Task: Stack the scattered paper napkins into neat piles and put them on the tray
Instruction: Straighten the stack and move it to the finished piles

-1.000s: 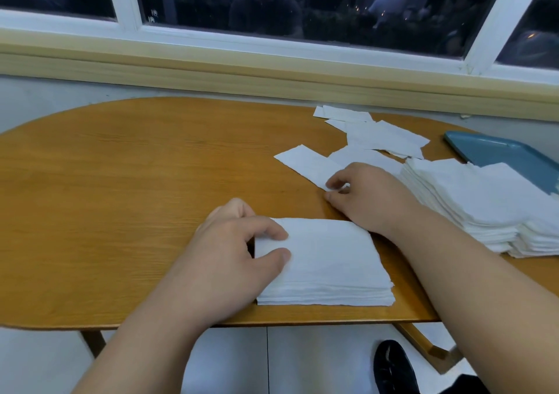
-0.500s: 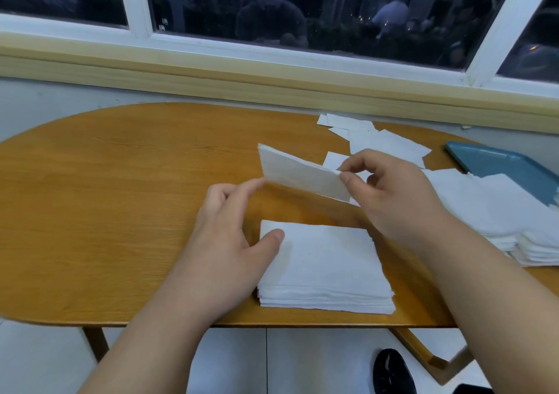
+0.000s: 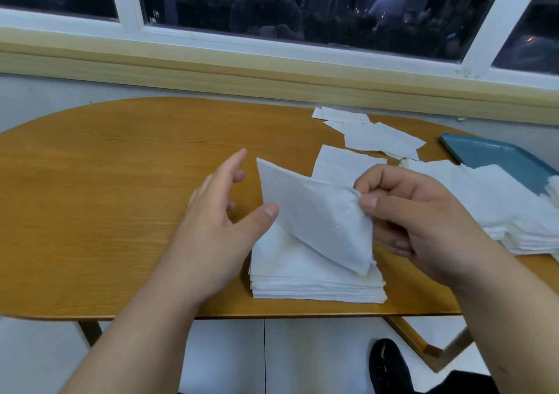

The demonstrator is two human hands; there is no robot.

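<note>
My right hand (image 3: 405, 212) pinches one white napkin (image 3: 314, 212) by its right edge and holds it tilted above a neat napkin pile (image 3: 308, 275) near the table's front edge. My left hand (image 3: 220, 218) is spread just left of the napkin, its thumb tip touching the napkin's lower left edge. Several loose napkins (image 3: 375, 139) lie scattered further back. A bigger, uneven napkin heap (image 3: 496, 206) sits to the right, partly over the blue tray (image 3: 496, 157).
The wooden table (image 3: 106, 197) has a rounded left end and stands against a wall below a window sill (image 3: 272, 76). A black shoe (image 3: 390, 366) and a table leg (image 3: 429, 342) show under the front edge.
My right hand took a loose napkin off the table and carried it toward me over the near pile. My left hand left the pile's edge and rose to meet the napkin.
</note>
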